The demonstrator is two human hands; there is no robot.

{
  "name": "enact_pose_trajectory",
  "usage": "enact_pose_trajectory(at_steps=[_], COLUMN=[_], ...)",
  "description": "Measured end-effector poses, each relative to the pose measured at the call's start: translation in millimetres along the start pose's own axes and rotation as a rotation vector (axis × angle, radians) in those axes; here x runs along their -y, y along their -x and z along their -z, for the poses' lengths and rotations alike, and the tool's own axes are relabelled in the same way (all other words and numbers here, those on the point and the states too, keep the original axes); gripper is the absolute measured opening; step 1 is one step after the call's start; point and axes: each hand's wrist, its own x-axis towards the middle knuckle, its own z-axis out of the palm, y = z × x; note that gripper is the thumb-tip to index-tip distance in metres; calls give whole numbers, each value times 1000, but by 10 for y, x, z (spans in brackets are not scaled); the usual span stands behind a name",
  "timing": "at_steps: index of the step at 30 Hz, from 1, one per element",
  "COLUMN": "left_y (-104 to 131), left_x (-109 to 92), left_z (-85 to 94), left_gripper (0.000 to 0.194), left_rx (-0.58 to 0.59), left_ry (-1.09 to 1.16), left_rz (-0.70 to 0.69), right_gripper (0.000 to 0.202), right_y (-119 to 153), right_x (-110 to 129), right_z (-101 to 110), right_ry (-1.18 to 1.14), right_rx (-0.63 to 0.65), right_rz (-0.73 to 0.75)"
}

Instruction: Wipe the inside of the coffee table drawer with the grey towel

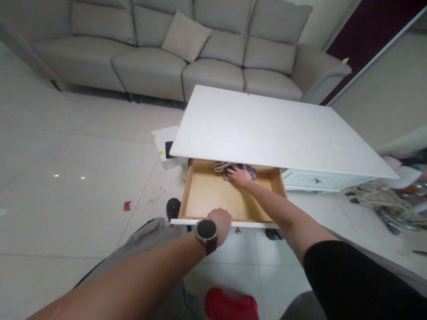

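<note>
A wooden drawer is pulled out from under the white tabletop. My left hand, below a wristwatch, is closed over the drawer's front edge. Inside, at the back, my right hand rests on a patterned grey cloth bundle, its fingers spread and partly curled over it. A pale cord lies beside those fingers. The tabletop's edge hides the very back of the drawer.
A grey sofa with a beige cushion stands behind the table. A white box lies on the floor at the left, coiled hoses at the right. Something red is at the bottom.
</note>
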Motion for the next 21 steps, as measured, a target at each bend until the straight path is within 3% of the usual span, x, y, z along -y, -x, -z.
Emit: enact_pose_trajectory(at_steps=[4,7,15,18,21], left_y=[32,30,35,62,79], left_x=[-35,-31,-49,-32,-5], left_z=[45,55,76,64,59], left_gripper=[31,29,34,31,30], left_rx=[2,2,56,19,-11], left_ry=[-23,-46,-47,-45,-54], left_rz=[31,5,8,-15,-40], right_gripper=[56,56,62,60,58], right_y=[742,980,810,685,434], right_x=[-582,-718,-370,-332,-143], right_z=[105,93,-316,-269,-199], right_ry=[54,63,-121,-171,-199], right_rx=[-85,-163,-231,-197,-145], right_rz=[-373,-590,-1096,-1126,-1052])
